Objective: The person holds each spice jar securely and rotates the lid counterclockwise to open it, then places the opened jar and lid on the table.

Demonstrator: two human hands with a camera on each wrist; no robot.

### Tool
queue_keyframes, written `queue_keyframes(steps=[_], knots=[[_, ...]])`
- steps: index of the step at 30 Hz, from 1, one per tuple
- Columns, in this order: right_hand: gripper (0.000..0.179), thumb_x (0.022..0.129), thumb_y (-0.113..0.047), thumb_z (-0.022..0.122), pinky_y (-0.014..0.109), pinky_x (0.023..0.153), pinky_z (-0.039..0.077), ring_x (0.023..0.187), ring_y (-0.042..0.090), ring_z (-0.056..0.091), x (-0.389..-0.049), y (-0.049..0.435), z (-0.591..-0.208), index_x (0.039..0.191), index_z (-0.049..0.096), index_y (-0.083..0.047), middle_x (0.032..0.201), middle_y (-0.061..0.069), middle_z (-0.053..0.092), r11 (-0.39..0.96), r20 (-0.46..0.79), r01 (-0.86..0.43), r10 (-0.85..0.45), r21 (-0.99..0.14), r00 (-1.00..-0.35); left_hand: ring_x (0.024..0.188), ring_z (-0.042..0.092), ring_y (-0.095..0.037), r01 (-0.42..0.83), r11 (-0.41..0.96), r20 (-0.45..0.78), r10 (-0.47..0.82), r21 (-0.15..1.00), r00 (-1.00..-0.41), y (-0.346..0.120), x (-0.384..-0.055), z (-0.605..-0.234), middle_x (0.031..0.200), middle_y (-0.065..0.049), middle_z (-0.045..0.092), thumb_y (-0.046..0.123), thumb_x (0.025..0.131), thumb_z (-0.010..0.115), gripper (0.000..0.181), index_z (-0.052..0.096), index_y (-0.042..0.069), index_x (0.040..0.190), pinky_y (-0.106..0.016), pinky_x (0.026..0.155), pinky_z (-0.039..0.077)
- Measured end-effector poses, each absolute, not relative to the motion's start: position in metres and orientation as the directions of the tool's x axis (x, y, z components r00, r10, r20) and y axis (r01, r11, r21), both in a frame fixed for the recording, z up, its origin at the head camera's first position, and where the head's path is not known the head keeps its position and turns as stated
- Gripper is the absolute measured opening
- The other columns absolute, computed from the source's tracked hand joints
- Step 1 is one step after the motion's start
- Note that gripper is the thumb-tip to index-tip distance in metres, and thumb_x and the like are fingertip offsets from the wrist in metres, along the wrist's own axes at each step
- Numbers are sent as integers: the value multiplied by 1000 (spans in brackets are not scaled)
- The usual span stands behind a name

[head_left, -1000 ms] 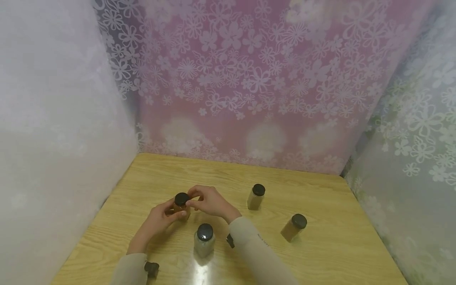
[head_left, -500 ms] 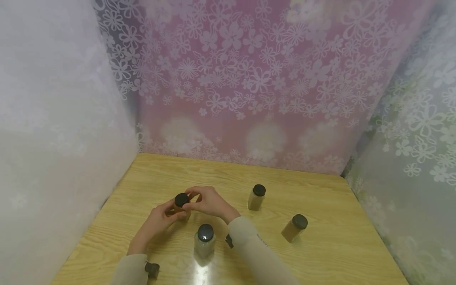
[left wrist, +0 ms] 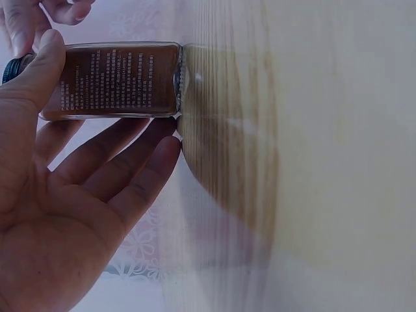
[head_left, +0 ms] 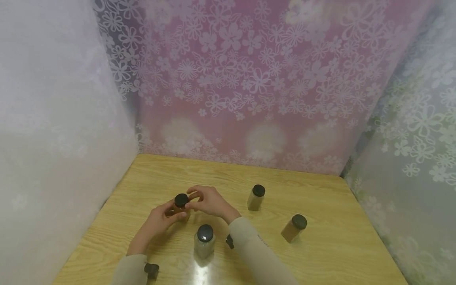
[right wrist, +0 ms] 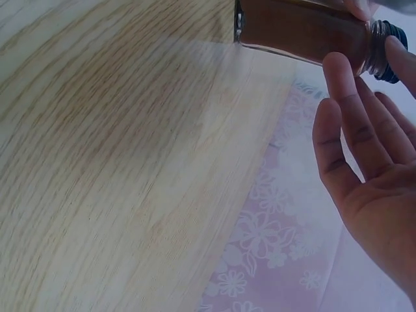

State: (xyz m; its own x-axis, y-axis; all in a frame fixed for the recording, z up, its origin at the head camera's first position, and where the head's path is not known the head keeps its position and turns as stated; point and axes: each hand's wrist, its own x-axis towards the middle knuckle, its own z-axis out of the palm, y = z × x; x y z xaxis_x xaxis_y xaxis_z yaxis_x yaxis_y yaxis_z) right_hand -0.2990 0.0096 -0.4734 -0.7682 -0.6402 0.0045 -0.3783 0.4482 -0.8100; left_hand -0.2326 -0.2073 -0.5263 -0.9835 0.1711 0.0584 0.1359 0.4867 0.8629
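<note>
A square glass spice jar (left wrist: 120, 79) of reddish-brown powder, with small white print on its side, stands upright on the wooden table at left of centre. My left hand (head_left: 158, 221) holds it, thumb on one side and fingers on the other. On top is a black screw cap (head_left: 181, 200); in the right wrist view some glass thread (right wrist: 376, 49) shows below the cap. My right hand (head_left: 211, 202) has its thumb and index finger at the cap, pinching its edge, while the other fingers (right wrist: 338, 140) spread loosely beside the jar.
Close in front of my hands stands a black-capped jar (head_left: 204, 244) with pale contents. Two more black-capped jars, one greyish-brown (head_left: 255, 200) and one brown (head_left: 291, 231), stand to the right. Flowered curtains (head_left: 242, 87) enclose the wooden table (head_left: 331, 206) at back and sides.
My right fingers have shifted slightly around the cap, moving a little over it and then back. The left hand keeps its hold, and the jars stay in place.
</note>
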Motion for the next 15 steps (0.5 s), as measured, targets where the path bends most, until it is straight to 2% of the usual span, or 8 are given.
queue_keyframes(steps=[3, 6, 13, 15], knots=[[39, 92, -28, 74, 24, 68, 57, 84, 25, 73, -300, 11, -474, 128, 63, -18, 118, 2, 71, 428, 12, -386, -657, -818, -754, 114, 64, -36, 125, 489, 47, 167, 863, -985, -207, -232, -525, 116, -2, 68, 42, 91, 71, 60, 51, 26, 146, -53, 96, 52], [39, 93, -29, 73, 23, 67, 57, 83, 27, 72, -301, 11, -474, 129, 64, -18, 117, 1, 71, 432, 20, -414, -673, -801, -740, 116, 64, -36, 113, 490, 36, 164, 864, -986, -207, -233, -525, 117, -2, 68, 43, 91, 71, 61, 51, 27, 146, -52, 97, 51], [49, 91, -36, 74, 21, 68, 54, 78, 4, 66, -301, 10, -473, 136, 61, -22, 114, -5, 70, 475, 21, -470, -686, -744, -727, 114, 65, -34, 133, 485, 54, 173, 864, -983, -207, -234, -528, 115, 0, 69, 43, 91, 71, 59, 52, 27, 144, -52, 96, 52], [52, 90, -38, 74, 22, 66, 54, 77, 4, 65, -301, 8, -474, 137, 59, -24, 114, -5, 69, 482, 9, -462, -685, -744, -729, 115, 65, -33, 129, 481, 50, 173, 867, -984, -207, -234, -528, 114, 2, 69, 44, 90, 71, 59, 53, 29, 144, -51, 96, 52]])
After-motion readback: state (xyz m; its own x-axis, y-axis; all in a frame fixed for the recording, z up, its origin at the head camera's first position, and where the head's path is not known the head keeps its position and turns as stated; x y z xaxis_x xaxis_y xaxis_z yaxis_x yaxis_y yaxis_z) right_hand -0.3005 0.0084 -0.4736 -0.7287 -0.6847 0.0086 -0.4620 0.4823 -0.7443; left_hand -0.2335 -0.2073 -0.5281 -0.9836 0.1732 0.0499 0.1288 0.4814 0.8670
